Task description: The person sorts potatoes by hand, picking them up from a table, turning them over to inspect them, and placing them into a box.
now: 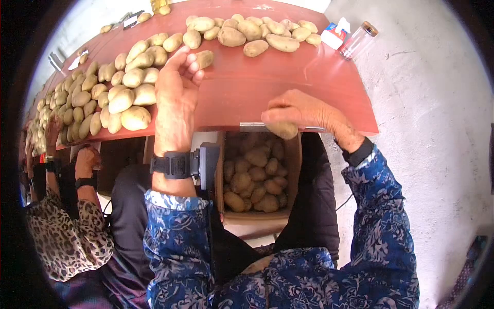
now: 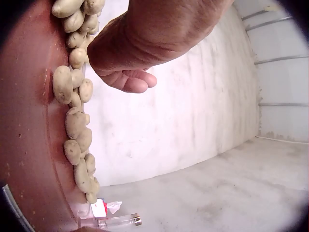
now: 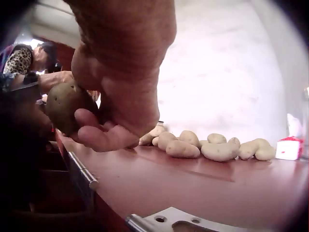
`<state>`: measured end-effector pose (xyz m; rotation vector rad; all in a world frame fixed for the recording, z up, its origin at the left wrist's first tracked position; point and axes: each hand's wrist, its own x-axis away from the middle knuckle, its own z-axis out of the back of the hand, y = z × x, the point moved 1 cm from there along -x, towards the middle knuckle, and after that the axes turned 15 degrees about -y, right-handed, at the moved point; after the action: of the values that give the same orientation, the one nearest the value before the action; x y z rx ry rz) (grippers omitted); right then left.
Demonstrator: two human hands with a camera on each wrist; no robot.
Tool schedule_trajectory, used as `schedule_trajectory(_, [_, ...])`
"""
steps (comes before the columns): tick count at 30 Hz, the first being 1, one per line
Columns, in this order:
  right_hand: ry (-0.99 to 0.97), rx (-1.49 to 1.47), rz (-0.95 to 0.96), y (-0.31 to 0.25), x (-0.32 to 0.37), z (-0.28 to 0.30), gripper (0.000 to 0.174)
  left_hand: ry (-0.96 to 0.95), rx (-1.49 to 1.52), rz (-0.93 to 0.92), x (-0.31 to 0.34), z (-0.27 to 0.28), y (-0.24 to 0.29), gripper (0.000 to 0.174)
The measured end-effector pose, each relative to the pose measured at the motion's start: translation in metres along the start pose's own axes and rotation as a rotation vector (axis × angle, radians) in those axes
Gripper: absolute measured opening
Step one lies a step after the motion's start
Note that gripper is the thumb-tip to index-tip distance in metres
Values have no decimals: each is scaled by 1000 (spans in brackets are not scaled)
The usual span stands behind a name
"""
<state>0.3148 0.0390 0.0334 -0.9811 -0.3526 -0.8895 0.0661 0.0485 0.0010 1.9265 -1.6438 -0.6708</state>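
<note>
My right hand [image 1: 303, 110] grips a potato [image 1: 284, 130] over the front edge of the red table [image 1: 231, 100]. In the right wrist view, fingers wrap under that potato [image 3: 67, 107], which has a few dark spots. My left hand [image 1: 176, 85] is raised over the table, palm up, its fingers loosely bent. Just beside its fingertips in the head view is a single potato [image 1: 205, 59]. The left wrist view shows the left hand [image 2: 149, 38] with nothing visible in it. Below the table edge, between the knees, a cardboard box [image 1: 257, 220] holds several potatoes [image 1: 257, 172].
A large pile of potatoes [image 1: 82, 98] covers the table's left side, and another group [image 1: 252, 31] lies along the back. A tissue box [image 1: 335, 35] and a clear bottle [image 1: 358, 41] stand at the back right. Another person's hand [image 1: 87, 158] is at the left.
</note>
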Motion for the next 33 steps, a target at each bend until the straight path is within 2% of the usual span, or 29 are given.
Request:
schedule_trajectory(1, [8, 4, 1, 4, -2, -3, 48, 8, -8, -2, 0, 0, 0, 19])
schedule_trajectory(3, [38, 167, 306, 14, -7, -10, 57, -5, -14, -18, -1, 1, 0, 18])
schedule_trajectory(5, [39, 273, 336, 10, -5, -16, 51, -28, -14, -4, 0, 1, -1, 17])
schedule_trajectory(8, [-30, 228, 262, -1, 2, -19, 43, -12, -12, 0, 2, 0, -4, 17])
schedule_trajectory(10, [-150, -6, 98, -6, 2, -19, 33, 8, -18, 20, 2, 3, -6, 17])
schedule_trajectory(11, [-140, 0, 96, -6, 2, -18, 33, -2, -14, 15, 3, 3, -6, 17])
schedule_trajectory(13, [43, -32, 295, -3, -1, -12, 24, -1, -11, 29, 3, 2, -5, 16])
schedule_trajectory(14, [51, -25, 296, -1, -2, -8, 24, 1, -10, 25, 4, 1, -5, 16])
schedule_trajectory(16, [241, 72, 299, 4, -5, 1, 18, -26, -8, 17, 6, -1, -5, 17])
schedule_trajectory(17, [251, 81, 302, 8, -9, 4, 18, -46, -5, 15, 7, -2, -4, 17])
schedule_trajectory(19, [388, 11, 353, 21, -19, 13, 16, -41, -5, 5, 9, -5, -5, 17])
schedule_trajectory(20, [396, 17, 355, 30, -28, 18, 16, -34, -13, 8, 9, -6, -5, 17])
schedule_trajectory(22, [549, 138, 301, 43, -39, 30, 20, -26, -20, 18, 8, -5, -5, 18])
schedule_trajectory(23, [554, 142, 304, 46, -41, 34, 20, -30, -20, 13, 9, -4, -5, 18])
schedule_trajectory(25, [687, 288, 176, 53, -42, 42, 30, -31, -23, 18, 9, -5, -6, 19])
schedule_trajectory(26, [688, 289, 179, 58, -46, 46, 30, -14, -25, 23, 8, -6, -6, 19])
schedule_trajectory(28, [725, 408, 115, 67, -54, 52, 43, -16, -19, 24, 7, -5, -7, 19])
schedule_trajectory(33, [811, 430, 13, 81, -69, 73, 50, -2, -25, 26, 9, -8, -6, 20])
